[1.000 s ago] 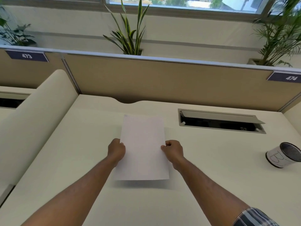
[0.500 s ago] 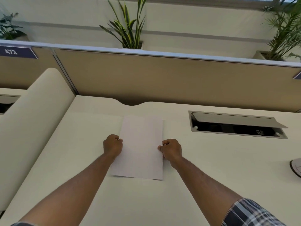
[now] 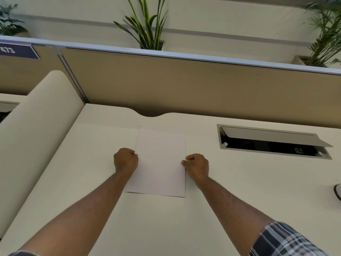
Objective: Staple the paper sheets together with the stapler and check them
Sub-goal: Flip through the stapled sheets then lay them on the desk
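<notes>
White, thin rectangular paper sheets point(image 3: 160, 161) now lie flat on the cream laminate worktop point(image 3: 230, 191), their near edge touching the surface; a second ago that edge hung above it with a shadow beneath. The left hand point(image 3: 125, 160) is curled closed at the left long edge and the right hand point(image 3: 196, 166) at the right long edge. Each grip is closed on the paper's margin, though whether the fingers pinch it or merely press against it is hard to tell. The view has also swung left, so the white cup at the far right is nearly out of frame; only a dark curved sliver point(image 3: 338, 193) remains at the edge. The grey metal cable hatch point(image 3: 273, 141) sits open, well apart to the right of the sheets.

As a judgement, the stack has been squared and set down, so stapling can begin. No stapler shows anywhere in view; finding it is likely the next need, and one hand must let go to fetch it
</notes>
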The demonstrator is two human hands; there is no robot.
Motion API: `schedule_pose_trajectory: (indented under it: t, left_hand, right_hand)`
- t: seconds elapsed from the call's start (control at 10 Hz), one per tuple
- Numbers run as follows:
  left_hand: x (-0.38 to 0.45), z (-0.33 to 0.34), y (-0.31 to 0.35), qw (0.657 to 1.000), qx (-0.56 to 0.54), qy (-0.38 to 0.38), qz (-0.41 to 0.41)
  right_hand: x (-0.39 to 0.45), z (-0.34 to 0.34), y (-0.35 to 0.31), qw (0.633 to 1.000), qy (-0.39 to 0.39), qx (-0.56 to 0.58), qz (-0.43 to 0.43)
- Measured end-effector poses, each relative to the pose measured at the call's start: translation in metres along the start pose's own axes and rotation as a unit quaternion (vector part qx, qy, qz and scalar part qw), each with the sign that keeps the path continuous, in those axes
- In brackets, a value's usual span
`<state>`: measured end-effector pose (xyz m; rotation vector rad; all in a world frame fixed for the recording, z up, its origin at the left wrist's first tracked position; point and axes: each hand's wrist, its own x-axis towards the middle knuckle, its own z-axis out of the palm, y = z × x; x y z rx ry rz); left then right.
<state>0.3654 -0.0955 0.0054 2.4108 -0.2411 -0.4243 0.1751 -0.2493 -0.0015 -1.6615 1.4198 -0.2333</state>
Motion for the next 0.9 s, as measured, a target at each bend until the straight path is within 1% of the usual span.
schedule_pose_trajectory:
  t: [0.2, 0.5, 0.7, 0.8, 0.9]
  left_hand:
    - [-0.006, -0.001, 0.006, 0.999, 0.044, 0.009, 0.023]
    - [-0.003, 0.001, 0.002, 1.000, 0.022, -0.011, -0.001]
    - [-0.015, 0.001, 0.006, 0.999, 0.034, -0.021, 0.036]
    - [-0.038, -0.005, 0.019, 0.994, 0.045, -0.050, 0.092]
    - [-0.055, -0.008, 0.032, 0.986, 0.064, -0.068, 0.135]
  right_hand:
    - [0.006, 0.002, 0.002, 1.000, -0.002, -0.008, -0.006]
    - [0.006, 0.002, 0.005, 0.999, -0.016, -0.022, -0.023]
    - [-0.002, -0.016, 0.006, 0.997, -0.044, -0.058, -0.034]
    - [-0.017, -0.042, 0.007, 0.994, -0.073, -0.069, -0.034]
    - [-0.023, -0.060, 0.006, 0.991, -0.070, -0.104, -0.057]
